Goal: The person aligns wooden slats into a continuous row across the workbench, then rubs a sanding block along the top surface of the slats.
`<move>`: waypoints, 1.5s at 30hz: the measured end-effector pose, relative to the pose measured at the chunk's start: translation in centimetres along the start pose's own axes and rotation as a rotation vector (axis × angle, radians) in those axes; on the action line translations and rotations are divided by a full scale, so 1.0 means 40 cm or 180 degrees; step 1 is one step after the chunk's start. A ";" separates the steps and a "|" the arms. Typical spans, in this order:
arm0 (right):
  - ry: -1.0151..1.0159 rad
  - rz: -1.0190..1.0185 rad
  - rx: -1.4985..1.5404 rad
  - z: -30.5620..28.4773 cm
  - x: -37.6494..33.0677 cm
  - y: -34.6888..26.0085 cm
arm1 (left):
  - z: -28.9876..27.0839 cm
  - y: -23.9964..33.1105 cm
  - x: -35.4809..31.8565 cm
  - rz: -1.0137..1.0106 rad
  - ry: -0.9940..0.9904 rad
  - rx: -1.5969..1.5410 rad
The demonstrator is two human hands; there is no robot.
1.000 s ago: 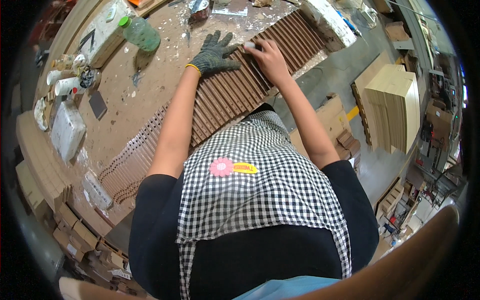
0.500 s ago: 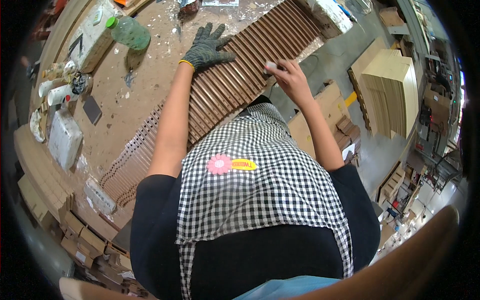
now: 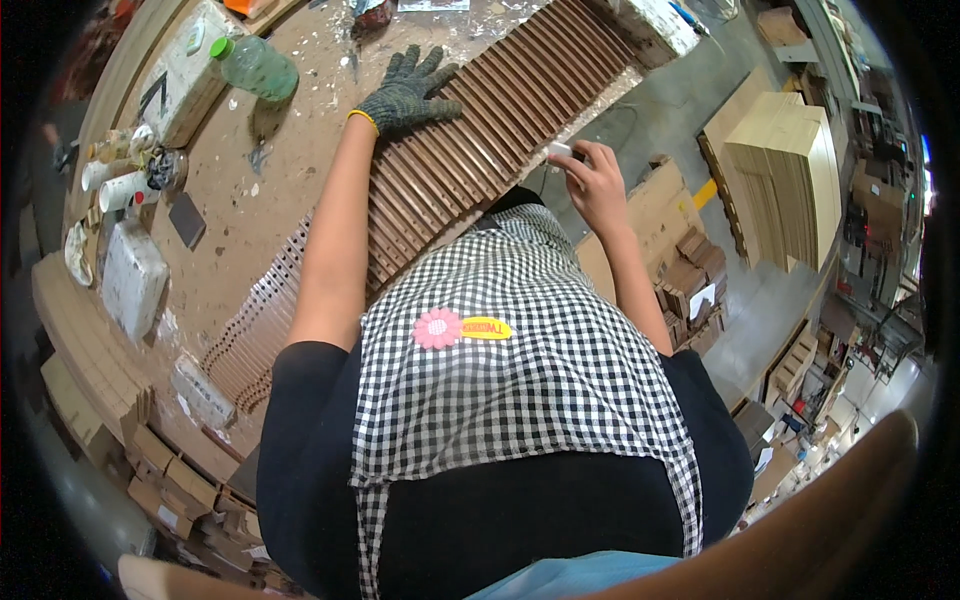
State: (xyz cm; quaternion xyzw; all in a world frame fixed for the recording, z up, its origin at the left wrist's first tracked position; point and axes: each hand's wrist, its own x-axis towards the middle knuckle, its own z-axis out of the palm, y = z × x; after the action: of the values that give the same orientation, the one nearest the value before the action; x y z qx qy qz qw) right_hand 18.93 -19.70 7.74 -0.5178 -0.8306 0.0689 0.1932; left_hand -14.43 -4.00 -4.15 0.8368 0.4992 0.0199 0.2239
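Note:
A long row of narrow brown wooden strips, packed side by side, runs diagonally across the worktable. My left hand, in a dark grey knitted glove with a yellow cuff, lies with fingers spread on the far edge of the row. My bare right hand is just off the near edge, pinching a small whitish piece between thumb and fingers; its exact kind is too small to tell. Toward the lower left the row continues as paler strips with dark holes at their ends.
White blocks stand at the row's right end, and another white block at its left end. On the table are a green-capped bottle, white cups and a dark square. Stacked boards stand to the right.
My right hand has moved back toward me and slightly right, off the strips' near edge, with the whitish piece still in it. My gloved left hand stays spread on the row.

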 end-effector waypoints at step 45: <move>0.0101 -0.1009 -0.0222 0.245 0.321 -0.014 | -0.002 0.009 -0.058 0.0062 -0.0110 0.0041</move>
State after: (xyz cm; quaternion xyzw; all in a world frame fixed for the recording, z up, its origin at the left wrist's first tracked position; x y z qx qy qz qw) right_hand 9.61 -7.75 2.14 -0.3877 -0.9006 0.0004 0.1967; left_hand -15.32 -6.10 -3.50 0.8433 0.4871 0.0044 0.2269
